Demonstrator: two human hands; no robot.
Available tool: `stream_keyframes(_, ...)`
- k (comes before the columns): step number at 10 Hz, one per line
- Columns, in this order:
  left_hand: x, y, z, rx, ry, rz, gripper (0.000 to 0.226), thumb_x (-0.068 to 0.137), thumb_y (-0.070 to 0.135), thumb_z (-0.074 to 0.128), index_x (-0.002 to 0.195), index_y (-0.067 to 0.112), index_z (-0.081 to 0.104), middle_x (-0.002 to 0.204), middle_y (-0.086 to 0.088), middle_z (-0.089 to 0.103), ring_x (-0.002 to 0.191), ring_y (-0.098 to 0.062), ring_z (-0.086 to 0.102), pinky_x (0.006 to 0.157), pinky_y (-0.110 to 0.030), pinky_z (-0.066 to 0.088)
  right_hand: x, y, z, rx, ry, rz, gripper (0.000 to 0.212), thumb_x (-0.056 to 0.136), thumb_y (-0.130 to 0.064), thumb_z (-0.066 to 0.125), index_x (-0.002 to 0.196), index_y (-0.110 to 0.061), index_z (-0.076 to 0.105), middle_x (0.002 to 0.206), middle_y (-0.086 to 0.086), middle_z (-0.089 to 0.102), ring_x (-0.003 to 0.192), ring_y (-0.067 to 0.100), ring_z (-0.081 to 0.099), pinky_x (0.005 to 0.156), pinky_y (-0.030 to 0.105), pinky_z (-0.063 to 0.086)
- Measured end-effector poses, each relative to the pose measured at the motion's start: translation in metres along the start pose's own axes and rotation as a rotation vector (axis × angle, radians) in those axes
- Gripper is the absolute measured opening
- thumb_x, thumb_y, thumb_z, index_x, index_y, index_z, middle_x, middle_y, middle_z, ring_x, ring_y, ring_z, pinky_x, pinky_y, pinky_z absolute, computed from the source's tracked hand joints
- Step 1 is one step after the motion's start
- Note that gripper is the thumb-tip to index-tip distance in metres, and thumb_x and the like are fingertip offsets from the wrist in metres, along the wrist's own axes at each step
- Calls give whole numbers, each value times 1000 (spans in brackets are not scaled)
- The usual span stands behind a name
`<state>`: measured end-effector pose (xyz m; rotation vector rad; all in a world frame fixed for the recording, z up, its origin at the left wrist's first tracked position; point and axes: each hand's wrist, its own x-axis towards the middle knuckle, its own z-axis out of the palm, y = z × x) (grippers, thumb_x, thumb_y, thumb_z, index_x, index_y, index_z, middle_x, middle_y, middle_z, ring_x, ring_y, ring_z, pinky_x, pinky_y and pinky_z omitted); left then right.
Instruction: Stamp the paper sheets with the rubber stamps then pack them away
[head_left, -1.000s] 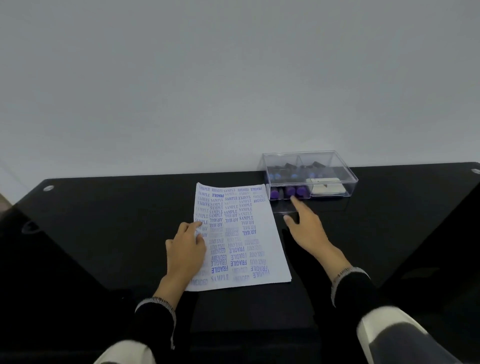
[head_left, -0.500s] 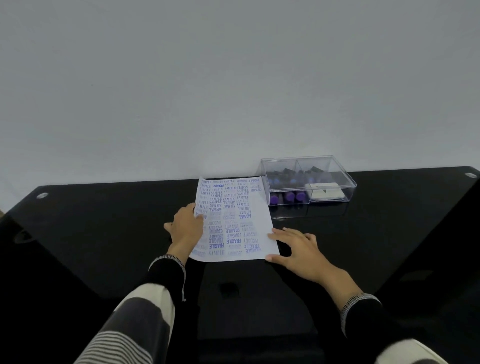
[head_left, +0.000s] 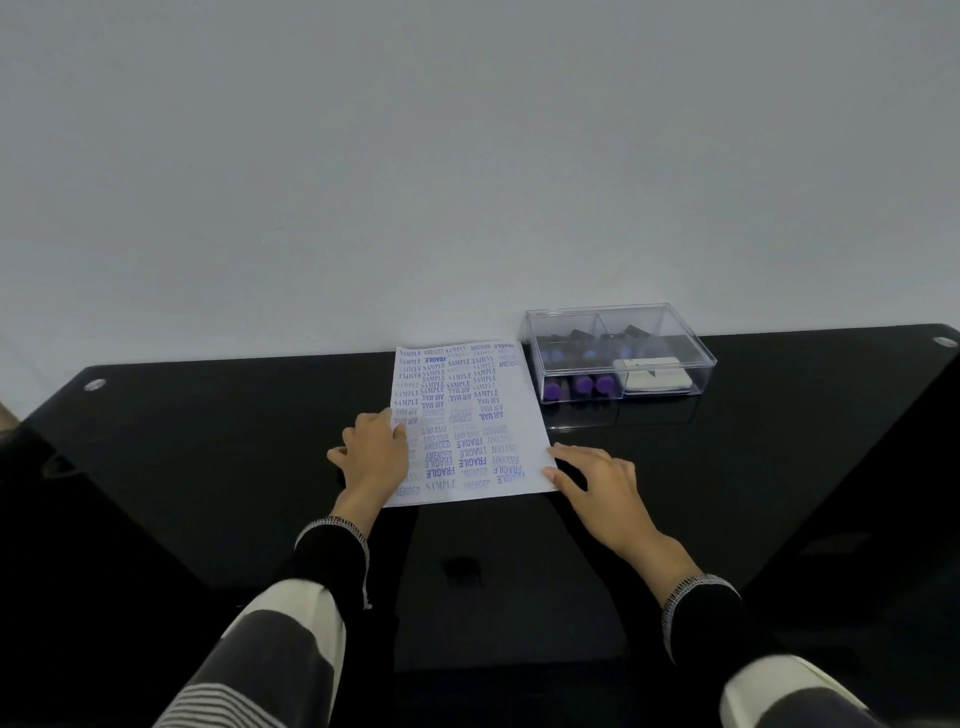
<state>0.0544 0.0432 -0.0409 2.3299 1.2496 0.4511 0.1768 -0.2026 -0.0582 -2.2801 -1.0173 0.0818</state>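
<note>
White paper sheet, covered in blue stamp marks, lies flat on glossy black surface, just left of clear lidded box. Left hand rests on sheet's left edge, fingers loosely bent, nothing gripped. Right hand is laid flat, fingers at near right corner.

Step judged: sheet to be gathered for packing. Corner best lifted gently; fresh ink may be smeared.

Purple-handled stamps and white pad are seen inside box. Lid appears closed; opening likely needed.
</note>
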Motion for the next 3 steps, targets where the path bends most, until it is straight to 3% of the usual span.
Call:
stream_keyframes(1, -21, 4, 2, 0, 41, 43, 35, 100, 26, 44, 133, 22, 52, 138, -2, 44, 123, -22, 41, 104, -44, 22, -9, -4, -5, 113, 64, 48, 37, 96, -29, 52, 132, -18, 55, 135, -1, 55, 129, 14, 46, 109, 31, 34)
stream_keyframes(3, -76, 22, -3, -156, 75, 256, 28, 97, 17, 47, 122, 19, 60, 130, 2, 53, 116, -17, 49, 103, -38, 29, -39, -5, -15, 112, 90, 115, 36, 97, -24, 51, 132, -17, 54, 137, 1, 53, 129, 15, 45, 108, 32, 37)
